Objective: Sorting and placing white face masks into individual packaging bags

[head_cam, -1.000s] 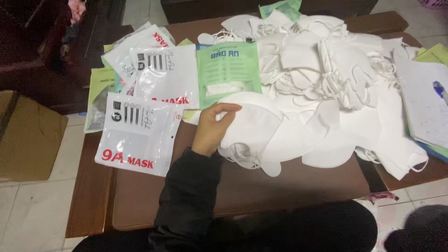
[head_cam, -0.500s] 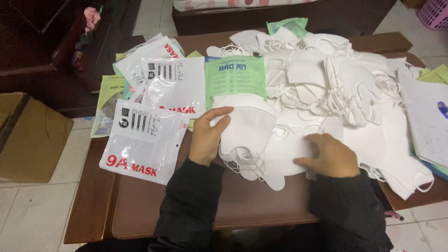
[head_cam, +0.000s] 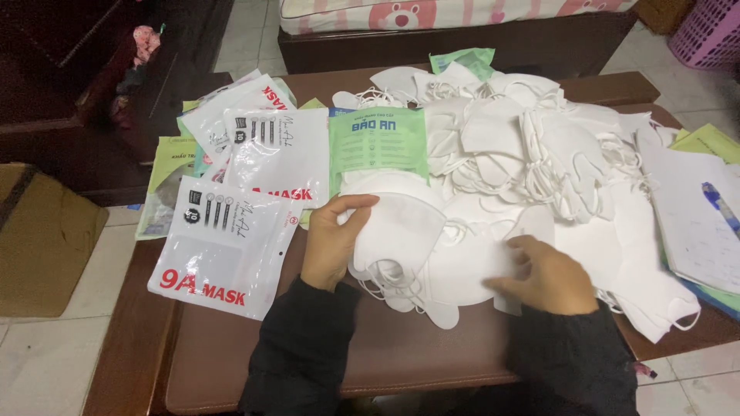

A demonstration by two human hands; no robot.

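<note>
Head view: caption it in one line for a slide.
Left hand grips a small stack of white masks; right hand rests on the mask pile.

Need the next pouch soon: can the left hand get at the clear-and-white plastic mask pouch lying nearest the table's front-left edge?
Probably yes. The left hand rests on a small stack of white face masks, right beside the clear-and-white plastic mask pouch, which lies on top with nothing over it or between them.
</note>
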